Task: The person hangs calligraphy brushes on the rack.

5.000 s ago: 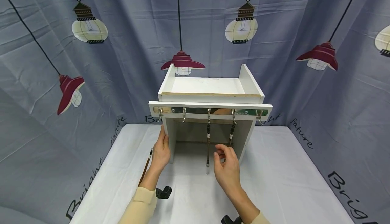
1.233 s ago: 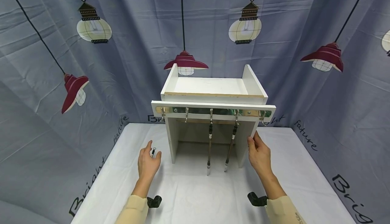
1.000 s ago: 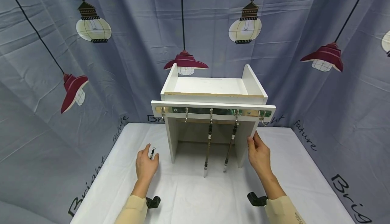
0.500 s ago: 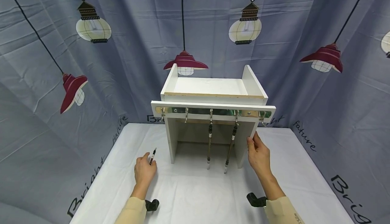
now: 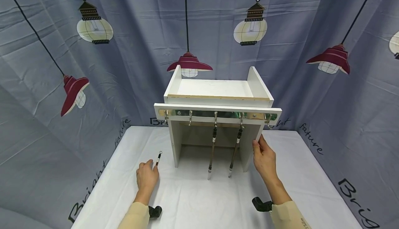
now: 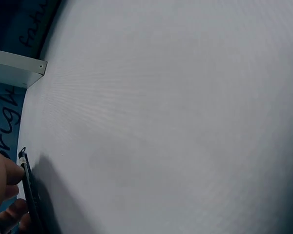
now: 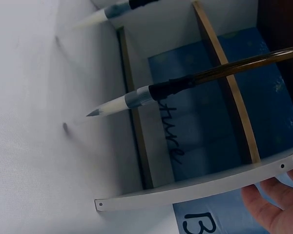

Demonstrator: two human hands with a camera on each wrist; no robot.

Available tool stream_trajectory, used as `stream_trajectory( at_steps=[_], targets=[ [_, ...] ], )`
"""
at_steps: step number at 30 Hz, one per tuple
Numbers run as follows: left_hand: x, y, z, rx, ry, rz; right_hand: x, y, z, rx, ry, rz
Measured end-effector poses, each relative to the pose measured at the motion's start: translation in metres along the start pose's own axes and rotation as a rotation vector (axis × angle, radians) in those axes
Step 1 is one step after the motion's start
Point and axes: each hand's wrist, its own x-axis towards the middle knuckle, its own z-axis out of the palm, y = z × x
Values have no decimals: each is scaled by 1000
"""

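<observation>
My left hand [image 5: 147, 176] is low over the table to the left, pinching a dark-handled brush [image 5: 158, 159]. A small ring tops that brush; in the left wrist view, thumb and fingers meet at its shaft [image 6: 25, 178], and its lower part is hidden. My right hand [image 5: 265, 158] grips the right side panel of the white wooden shelf [image 5: 215, 88], thumb at the front edge. From the shelf's hook rail [image 5: 202, 113] hang two writing brushes, a middle one [image 5: 212, 149] and a right one [image 5: 236, 149], tips down; the right wrist view shows a pale bristle tip [image 7: 110, 107].
Other hooks on the rail, such as the left hook [image 5: 190, 118], carry nothing. White cloth covers the table [image 5: 199, 201]. A blue-grey curtain [image 5: 140, 66] printed with lamps surrounds it at the back and sides. Black wrist mounts [image 5: 262, 204] sit on both wrists.
My right hand went from the hanging right brush to the shelf's right side. My left hand left the shelf's left side, lowered and took hold of the loose brush. The hanging middle brush sways.
</observation>
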Motion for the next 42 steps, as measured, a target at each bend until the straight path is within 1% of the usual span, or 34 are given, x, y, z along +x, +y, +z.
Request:
stream_trajectory(
  at_steps=[13, 18, 23, 29, 34, 37, 42],
  targets=[
    [-2, -5, 3, 64, 24, 72, -3, -2, 0, -7, 0, 12],
    [-1, -6, 5, 75, 34, 84, -2, -3, 0, -3, 1, 4],
    [-1, -6, 5, 82, 20, 92, -2, -3, 0, -3, 6, -2],
    [-5, -6, 4, 49, 11, 76, -2, -2, 0, -5, 4, -1],
    [-10, -4, 3, 12, 5, 81, -1, -2, 0, -12, 3, -5],
    [-11, -1, 1, -4, 20, 86, -1, -2, -1, -11, 1, -3],
    [-11, 7, -2, -35, 67, 102, -1, -3, -1, -10, -10, 1]
  ],
)
